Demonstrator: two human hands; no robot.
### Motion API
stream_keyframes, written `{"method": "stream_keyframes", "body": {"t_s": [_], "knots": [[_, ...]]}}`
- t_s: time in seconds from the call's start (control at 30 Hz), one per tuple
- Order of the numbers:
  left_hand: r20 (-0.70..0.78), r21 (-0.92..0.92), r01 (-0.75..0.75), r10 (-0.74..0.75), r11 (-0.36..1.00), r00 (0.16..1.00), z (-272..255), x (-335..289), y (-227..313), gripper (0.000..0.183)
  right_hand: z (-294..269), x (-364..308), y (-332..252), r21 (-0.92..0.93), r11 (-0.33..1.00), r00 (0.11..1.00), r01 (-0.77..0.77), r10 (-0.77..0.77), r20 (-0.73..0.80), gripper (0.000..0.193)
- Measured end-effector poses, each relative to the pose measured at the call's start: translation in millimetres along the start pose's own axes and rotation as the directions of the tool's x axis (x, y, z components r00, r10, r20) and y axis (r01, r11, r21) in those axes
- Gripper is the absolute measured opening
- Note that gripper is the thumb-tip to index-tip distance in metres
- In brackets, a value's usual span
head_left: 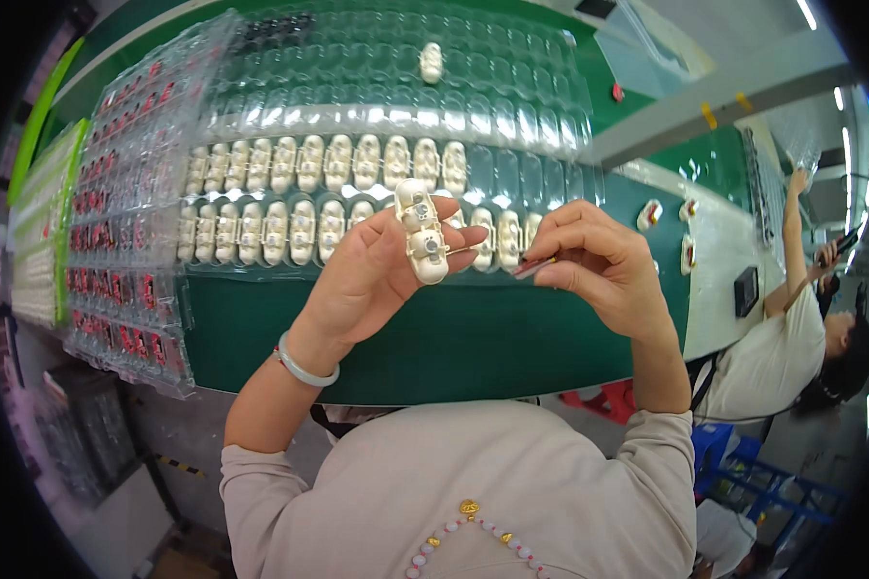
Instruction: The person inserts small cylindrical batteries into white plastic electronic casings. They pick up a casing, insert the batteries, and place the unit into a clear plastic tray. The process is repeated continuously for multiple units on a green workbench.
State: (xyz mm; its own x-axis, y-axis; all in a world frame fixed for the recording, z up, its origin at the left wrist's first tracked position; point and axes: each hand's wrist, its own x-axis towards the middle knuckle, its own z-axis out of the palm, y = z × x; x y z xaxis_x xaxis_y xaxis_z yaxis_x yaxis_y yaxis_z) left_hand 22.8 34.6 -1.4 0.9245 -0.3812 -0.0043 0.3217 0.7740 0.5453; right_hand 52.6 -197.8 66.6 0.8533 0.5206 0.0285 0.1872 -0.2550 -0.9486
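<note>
Inside the near edge of the counter [434,352], the left hand [359,277] cradles a likely light, stiff casing [421,239], best edge-held, and the right hand [603,259] pinches perhaps a strip [533,268].

front-row white pieces [360,211]: partly hidden | pinched item [534,268]: too small | necklace [468,507]: cut off below

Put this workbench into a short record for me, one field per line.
Left hand: holds a white oblong case, metal parts showing
Right hand: pinches a small thin piece, kind unclear
Behind the hands: clear plastic tray with two rows of similar cases
Farther back: a lone white case
Left side: clear trays with red parts
Surface: green table
Far right: another person
</note>
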Motion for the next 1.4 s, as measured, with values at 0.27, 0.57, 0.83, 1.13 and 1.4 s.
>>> {"method": "stream_keyframes", "body": {"t_s": [0.27,0.57,0.83,1.13,1.4], "knots": [[0.030,0.184,0.252,-0.262,0.950,0.965,9.9,1.9,-19.3,0.055,20.3,-26.4,43.1,0.441,0.898,0.977,0.002,0.093,-0.194,0.021],[-0.056,0.196,0.188,-0.181,0.962,0.982,10.4,1.9,-17.6,0.039,46.3,-16.8,46.0,0.406,0.911,0.951,0.069,0.063,-0.304,0.033],[0.258,0.806,-0.275,0.107,0.524,0.960,17.2,0.2,-11.5,0.040,48.9,-14.5,41.9,0.755,0.642,0.934,-0.136,0.337,-0.119,0.032],[0.484,0.841,-0.490,0.086,0.228,0.871,13.4,2.8,-15.4,0.045,36.4,-14.8,56.2,0.848,0.398,0.906,-0.350,0.373,0.200,0.035],[0.401,0.876,-0.419,0.121,0.237,0.908,7.7,5.4,-8.9,0.044,38.5,-10.7,45.4,0.872,0.369,0.928,-0.321,0.308,0.211,0.039]]}}
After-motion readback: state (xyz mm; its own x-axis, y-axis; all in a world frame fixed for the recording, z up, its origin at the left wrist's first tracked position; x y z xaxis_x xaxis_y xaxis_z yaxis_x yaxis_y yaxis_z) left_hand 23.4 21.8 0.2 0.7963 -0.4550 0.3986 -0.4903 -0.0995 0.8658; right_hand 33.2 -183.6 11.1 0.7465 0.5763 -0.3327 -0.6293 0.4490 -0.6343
